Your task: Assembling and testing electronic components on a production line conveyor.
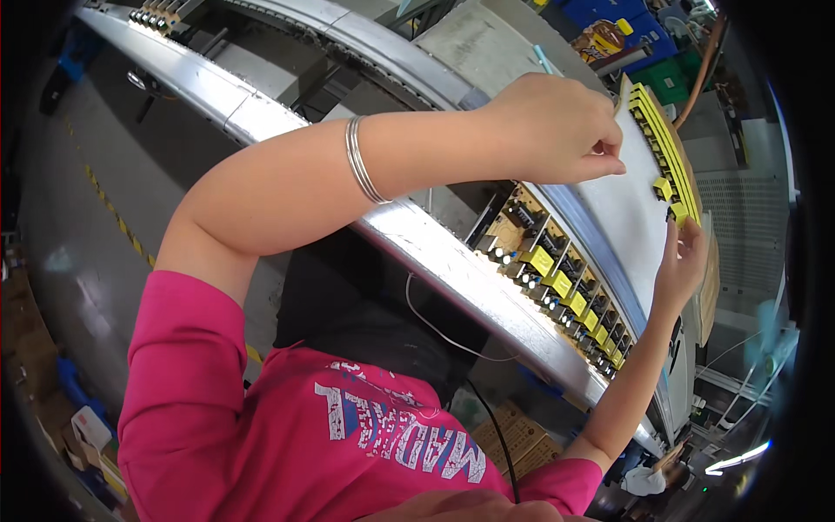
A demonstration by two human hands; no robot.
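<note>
- Where circuit boards (561,283) line a metal rail (435,237), probably for easy reach, we find their undersides hidden.
- Farther off, we see the left hand (561,126) curled narrow; we cannot tell whether it holds anything.
- At right, we see the right hand (683,265), fingertips narrow at a yellow block (678,210), perhaps steadying it; the grip is unclear.

Factory-type rm: grey floor (104,278) on L w/ a yellow-&-black tape line (113,213) along it. Long shiny metal rails (252,113) cut diagonally thru the middle. Brown boxes (33,348) sit far lower L; more cartons (526,435) at btm ctr. Top R, blue crates (651,36) & a green crate (667,82); lower R, a bright tube light (739,460).
</note>
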